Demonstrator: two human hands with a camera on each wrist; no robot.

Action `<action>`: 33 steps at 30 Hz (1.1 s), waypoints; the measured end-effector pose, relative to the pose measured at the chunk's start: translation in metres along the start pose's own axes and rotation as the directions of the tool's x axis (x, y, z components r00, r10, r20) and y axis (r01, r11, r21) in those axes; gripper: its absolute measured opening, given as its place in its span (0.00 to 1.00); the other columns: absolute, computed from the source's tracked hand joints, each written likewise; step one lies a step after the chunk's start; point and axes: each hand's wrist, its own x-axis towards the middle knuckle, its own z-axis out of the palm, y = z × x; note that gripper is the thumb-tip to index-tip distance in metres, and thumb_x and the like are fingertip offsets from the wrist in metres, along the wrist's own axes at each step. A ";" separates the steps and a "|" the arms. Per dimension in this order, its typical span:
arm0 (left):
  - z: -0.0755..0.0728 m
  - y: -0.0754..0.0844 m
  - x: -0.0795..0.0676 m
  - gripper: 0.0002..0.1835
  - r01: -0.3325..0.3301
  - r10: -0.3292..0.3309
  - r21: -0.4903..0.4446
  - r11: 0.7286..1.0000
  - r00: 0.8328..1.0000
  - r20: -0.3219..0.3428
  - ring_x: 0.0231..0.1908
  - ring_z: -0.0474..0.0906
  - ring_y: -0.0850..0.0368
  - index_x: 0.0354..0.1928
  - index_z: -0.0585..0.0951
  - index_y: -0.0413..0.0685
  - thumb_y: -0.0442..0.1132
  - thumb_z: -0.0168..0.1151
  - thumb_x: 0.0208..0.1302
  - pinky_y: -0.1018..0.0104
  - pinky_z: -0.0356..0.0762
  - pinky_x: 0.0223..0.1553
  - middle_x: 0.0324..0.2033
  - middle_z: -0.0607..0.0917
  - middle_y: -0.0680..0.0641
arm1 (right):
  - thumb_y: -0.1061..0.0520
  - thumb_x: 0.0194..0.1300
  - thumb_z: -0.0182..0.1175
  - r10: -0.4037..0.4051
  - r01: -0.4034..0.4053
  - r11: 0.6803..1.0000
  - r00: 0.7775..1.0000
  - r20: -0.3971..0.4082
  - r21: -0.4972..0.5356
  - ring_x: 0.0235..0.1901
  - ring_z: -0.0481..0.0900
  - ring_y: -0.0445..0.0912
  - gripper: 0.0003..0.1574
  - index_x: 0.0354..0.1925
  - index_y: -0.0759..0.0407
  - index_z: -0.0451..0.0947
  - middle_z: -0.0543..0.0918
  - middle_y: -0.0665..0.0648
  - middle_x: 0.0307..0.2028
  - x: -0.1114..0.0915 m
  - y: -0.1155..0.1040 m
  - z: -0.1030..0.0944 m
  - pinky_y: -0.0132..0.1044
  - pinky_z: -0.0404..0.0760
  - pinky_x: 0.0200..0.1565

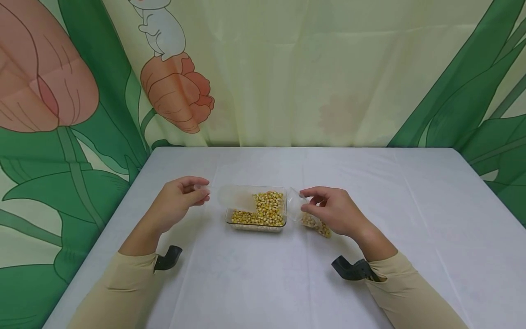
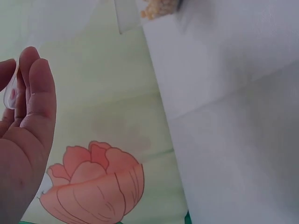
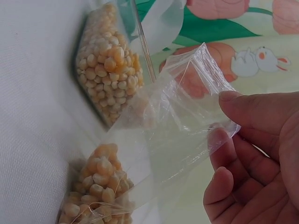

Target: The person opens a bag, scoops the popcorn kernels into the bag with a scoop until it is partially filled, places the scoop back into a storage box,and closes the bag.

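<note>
My left hand (image 1: 181, 201) pinches the narrow clear end of a translucent plastic scoop (image 1: 236, 197), between thumb and fingers in the left wrist view. Its broad frosted part lies over the left of a clear rectangular container (image 1: 256, 228) filled with yellow corn kernels (image 1: 269, 205). To the right of the container, my right hand (image 1: 334, 208) grips the top edge of a clear plastic bag (image 3: 177, 135) with thumb and fingers. Some corn kernels (image 3: 100, 184) lie in the bag's bottom, at the table. Whether the bag's mouth is spread cannot be made out.
A white cloth covers the table (image 1: 255, 278). Behind it hangs a curtain (image 1: 328, 82) printed with flowers, leaves and a rabbit. Black wrist mounts (image 1: 168, 258) stick out at both cuffs.
</note>
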 end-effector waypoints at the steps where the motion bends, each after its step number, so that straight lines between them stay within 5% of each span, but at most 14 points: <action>1: 0.000 0.000 0.000 0.17 -0.005 0.005 0.009 1.000 1.000 -0.002 0.45 0.83 0.52 0.59 0.76 0.33 0.34 0.57 0.74 0.68 0.81 0.49 0.48 0.82 0.35 | 0.58 0.65 0.69 0.000 0.000 1.000 1.000 0.002 0.001 0.35 0.76 0.48 0.20 0.54 0.61 0.83 0.84 0.51 0.36 0.000 0.000 0.000 0.39 0.79 0.35; 6: -0.001 0.004 0.000 0.16 0.012 -0.010 0.104 0.995 1.000 -0.017 0.47 0.82 0.43 0.58 0.77 0.37 0.37 0.58 0.74 0.58 0.80 0.53 0.44 0.84 0.40 | 0.58 0.64 0.69 -0.002 0.002 1.000 1.000 -0.001 -0.002 0.35 0.77 0.47 0.20 0.54 0.61 0.83 0.84 0.51 0.36 0.000 -0.001 0.000 0.39 0.79 0.36; 13: 0.004 0.006 0.004 0.16 0.062 -0.057 0.211 0.976 0.998 -0.030 0.44 0.81 0.48 0.58 0.79 0.44 0.41 0.59 0.72 0.52 0.78 0.52 0.41 0.85 0.45 | 0.59 0.64 0.69 -0.017 0.017 1.000 1.000 -0.004 0.011 0.35 0.77 0.47 0.19 0.53 0.62 0.84 0.85 0.50 0.35 0.000 -0.002 -0.001 0.42 0.78 0.39; 26: 0.013 -0.003 0.015 0.18 0.065 -0.074 0.217 0.974 0.997 0.034 0.43 0.81 0.49 0.58 0.79 0.40 0.41 0.60 0.72 0.53 0.78 0.49 0.39 0.86 0.46 | 0.59 0.64 0.69 -0.027 0.027 1.000 1.000 -0.006 0.013 0.36 0.77 0.46 0.19 0.53 0.62 0.84 0.85 0.50 0.36 0.000 -0.002 0.000 0.42 0.79 0.39; 33: 0.015 -0.008 0.019 0.18 0.101 -0.116 0.189 0.977 0.990 0.074 0.47 0.82 0.43 0.59 0.78 0.40 0.41 0.60 0.73 0.45 0.76 0.56 0.41 0.86 0.44 | 0.59 0.64 0.69 -0.024 0.025 1.000 1.000 -0.007 0.014 0.35 0.77 0.46 0.19 0.52 0.62 0.84 0.85 0.50 0.35 0.000 -0.003 0.001 0.42 0.78 0.38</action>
